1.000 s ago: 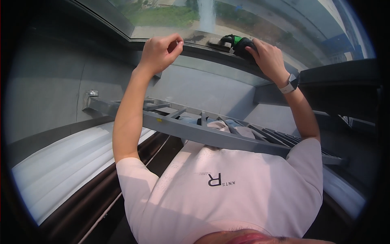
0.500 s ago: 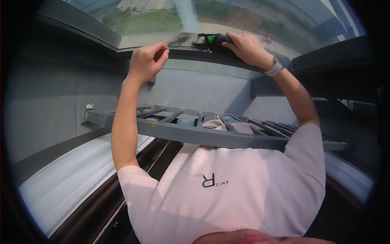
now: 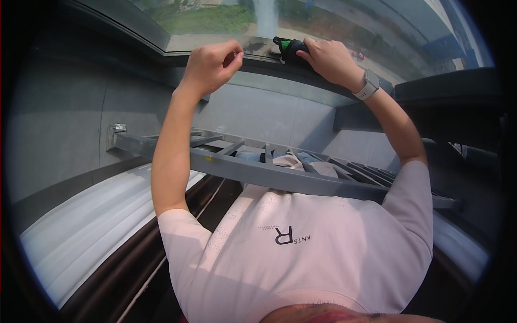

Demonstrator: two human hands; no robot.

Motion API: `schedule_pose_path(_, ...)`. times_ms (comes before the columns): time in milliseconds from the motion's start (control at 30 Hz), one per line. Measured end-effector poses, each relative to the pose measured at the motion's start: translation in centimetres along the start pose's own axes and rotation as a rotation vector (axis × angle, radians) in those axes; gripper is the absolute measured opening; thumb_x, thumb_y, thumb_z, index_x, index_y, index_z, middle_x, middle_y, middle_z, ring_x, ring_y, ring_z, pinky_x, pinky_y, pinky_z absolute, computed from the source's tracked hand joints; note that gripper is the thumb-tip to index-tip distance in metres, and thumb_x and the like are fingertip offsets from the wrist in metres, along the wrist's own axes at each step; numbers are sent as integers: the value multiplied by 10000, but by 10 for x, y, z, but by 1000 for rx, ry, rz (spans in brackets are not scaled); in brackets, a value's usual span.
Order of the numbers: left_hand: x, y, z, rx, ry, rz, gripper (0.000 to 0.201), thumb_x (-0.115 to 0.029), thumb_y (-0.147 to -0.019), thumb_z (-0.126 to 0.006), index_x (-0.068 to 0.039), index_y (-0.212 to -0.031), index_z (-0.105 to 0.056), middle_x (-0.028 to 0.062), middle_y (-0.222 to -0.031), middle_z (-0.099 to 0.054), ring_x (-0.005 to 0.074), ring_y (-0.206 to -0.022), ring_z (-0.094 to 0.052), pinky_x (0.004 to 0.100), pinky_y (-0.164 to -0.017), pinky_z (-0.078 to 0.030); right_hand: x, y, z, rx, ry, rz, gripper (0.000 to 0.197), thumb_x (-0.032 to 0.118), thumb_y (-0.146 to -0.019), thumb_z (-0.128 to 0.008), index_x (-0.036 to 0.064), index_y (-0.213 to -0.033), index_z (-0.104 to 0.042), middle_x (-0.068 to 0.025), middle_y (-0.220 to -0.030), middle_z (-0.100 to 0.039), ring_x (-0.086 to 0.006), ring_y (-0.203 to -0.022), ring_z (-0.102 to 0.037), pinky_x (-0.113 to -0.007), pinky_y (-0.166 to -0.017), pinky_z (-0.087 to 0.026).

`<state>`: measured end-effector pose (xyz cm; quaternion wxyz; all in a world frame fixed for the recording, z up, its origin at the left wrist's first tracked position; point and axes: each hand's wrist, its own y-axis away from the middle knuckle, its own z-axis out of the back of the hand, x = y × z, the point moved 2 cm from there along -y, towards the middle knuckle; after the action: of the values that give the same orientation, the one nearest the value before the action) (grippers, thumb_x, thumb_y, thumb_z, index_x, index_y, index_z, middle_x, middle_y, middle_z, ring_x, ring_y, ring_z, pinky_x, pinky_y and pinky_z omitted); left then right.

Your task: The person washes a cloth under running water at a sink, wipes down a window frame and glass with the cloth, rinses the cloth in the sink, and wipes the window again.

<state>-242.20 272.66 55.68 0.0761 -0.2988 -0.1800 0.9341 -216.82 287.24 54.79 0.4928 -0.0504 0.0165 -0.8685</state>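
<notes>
My left hand (image 3: 211, 69) is raised in front of the window's lower frame, its fingers curled into a closed grip. Whatever may be inside that grip is hidden. My right hand (image 3: 333, 64) is closed around a dark, rounded black-and-green thing (image 3: 293, 51) at the bottom of the window glass (image 3: 215, 19). The fingers cover part of this thing, so its exact kind does not show. A pale watch (image 3: 367, 85) is on my right wrist. Some space lies between the two hands.
A grey metal railing (image 3: 291, 179) with crossbars runs across in front of my chest. Grey wall panels (image 3: 59, 118) stand on the left. White curtain-like folds (image 3: 91, 215) and dark brown ones (image 3: 126, 274) hang at the lower left. Greenery and ground show through the glass.
The view has shifted slightly. My left hand has come a little to the right, closer to my right hand. My right hand keeps hold of the black-and-green thing.
</notes>
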Motion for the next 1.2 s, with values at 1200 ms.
schedule_pose_path(1200,6,1,-7,66,-33,-129,61,-134,-901,-675,-76,-883,-665,86,-688,-625,232,-585,-607,329,-554,-465,18,-49,-26,52,234,10,334,384,-984,-614,51,-998,-627,-111,-661,-667,-330,-620,-676,-395,-554,-529)
